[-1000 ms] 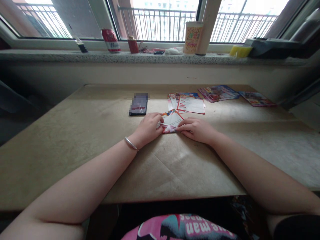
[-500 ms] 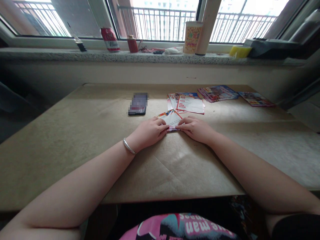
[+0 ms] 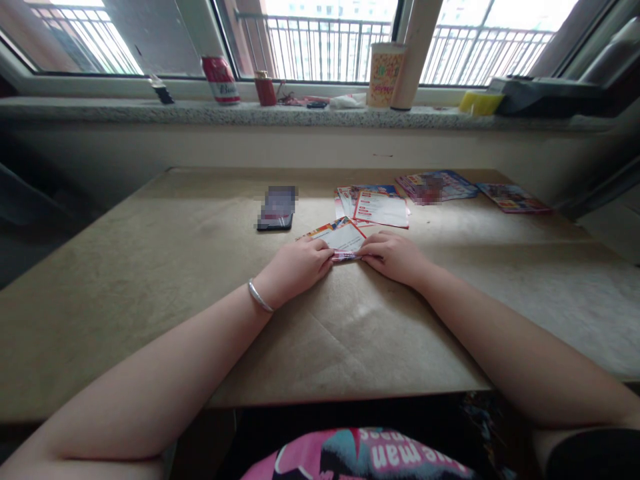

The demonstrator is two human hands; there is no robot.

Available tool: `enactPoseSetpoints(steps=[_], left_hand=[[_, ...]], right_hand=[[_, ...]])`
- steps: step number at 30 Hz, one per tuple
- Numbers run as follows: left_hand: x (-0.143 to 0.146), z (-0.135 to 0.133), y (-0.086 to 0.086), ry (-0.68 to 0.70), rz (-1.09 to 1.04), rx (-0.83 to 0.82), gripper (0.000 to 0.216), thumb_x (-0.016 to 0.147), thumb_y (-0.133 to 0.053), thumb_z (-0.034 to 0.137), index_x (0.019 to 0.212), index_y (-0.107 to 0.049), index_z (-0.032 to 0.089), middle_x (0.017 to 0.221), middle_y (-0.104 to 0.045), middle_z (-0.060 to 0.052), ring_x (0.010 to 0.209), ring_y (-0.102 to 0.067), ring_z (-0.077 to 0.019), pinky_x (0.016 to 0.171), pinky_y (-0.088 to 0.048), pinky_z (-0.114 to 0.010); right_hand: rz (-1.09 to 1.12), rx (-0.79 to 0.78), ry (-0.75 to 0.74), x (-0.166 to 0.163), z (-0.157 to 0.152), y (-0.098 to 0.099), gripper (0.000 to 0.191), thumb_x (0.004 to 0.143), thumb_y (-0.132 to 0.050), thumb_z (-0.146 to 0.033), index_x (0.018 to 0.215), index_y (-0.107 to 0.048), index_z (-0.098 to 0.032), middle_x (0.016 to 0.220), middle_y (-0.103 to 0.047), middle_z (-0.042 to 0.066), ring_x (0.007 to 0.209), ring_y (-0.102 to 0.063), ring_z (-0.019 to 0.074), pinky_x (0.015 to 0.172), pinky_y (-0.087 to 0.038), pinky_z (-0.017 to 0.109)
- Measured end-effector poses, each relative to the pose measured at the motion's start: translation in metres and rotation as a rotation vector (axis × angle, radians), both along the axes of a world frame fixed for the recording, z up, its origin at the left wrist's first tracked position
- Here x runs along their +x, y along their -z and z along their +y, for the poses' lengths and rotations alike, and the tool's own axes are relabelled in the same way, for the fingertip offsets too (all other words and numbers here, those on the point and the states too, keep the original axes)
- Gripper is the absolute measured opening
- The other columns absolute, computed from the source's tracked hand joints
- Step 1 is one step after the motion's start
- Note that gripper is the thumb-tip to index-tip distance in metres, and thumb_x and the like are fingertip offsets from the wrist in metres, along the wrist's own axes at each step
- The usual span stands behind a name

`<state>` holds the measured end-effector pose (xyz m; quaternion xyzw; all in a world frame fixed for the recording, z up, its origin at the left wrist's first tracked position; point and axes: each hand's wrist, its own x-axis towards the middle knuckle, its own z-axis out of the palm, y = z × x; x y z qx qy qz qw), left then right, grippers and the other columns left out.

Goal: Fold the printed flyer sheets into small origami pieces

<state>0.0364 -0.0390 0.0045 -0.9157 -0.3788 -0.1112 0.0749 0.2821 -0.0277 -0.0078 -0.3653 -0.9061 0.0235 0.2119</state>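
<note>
A printed paper leaflet (image 3: 340, 237), white with red and coloured edges, lies partly folded on the brown board table (image 3: 150, 280). My left hand (image 3: 297, 267), with a silver bracelet on the wrist, pinches the leaflet's near left edge with curled fingers. My right hand (image 3: 393, 257) presses and pinches its near right edge. The fingertips of both hands almost meet at the leaflet's near corner.
A dark phone (image 3: 276, 210) lies just beyond my left hand. A small pile of leaflets (image 3: 380, 205) and two more stacks (image 3: 435, 187) (image 3: 513, 197) sit further right. On the windowsill (image 3: 100, 112) stand a red can (image 3: 220, 80), a paper cup (image 3: 385, 75) and small items.
My hands have drawn closer together over the leaflet's near edge, and the leaflet's far flap has spread flatter and wider to the left.
</note>
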Motion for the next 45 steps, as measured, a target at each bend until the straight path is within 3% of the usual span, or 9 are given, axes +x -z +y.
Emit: enactPoseSetpoints(steps=[34,45], left_hand=[[0.002,0.004,0.002,-0.033,0.017,0.018,0.033,0.099,-0.042,0.034,0.105,-0.069,0.017,0.104,-0.069,-0.009,0.102,-0.064,-0.0224,0.087,-0.052,-0.034],[-0.002,0.015,0.012,-0.067,-0.026,0.024,0.032,0.1,-0.04,0.03,0.122,-0.063,0.024,0.116,-0.066,-0.006,0.107,-0.062,-0.0214,0.093,-0.05,-0.035]], right_hand=[[-0.115,-0.009,0.123,-0.003,-0.003,-0.005,0.019,0.089,-0.056,-0.024,0.094,-0.075,-0.021,0.093,-0.071,0.006,0.088,-0.063,0.0203,0.08,-0.046,0.031],[-0.101,0.02,0.229,-0.003,0.008,0.002,0.022,0.09,-0.052,-0.02,0.096,-0.074,-0.021,0.098,-0.07,0.007,0.091,-0.063,0.0194,0.081,-0.046,0.03]])
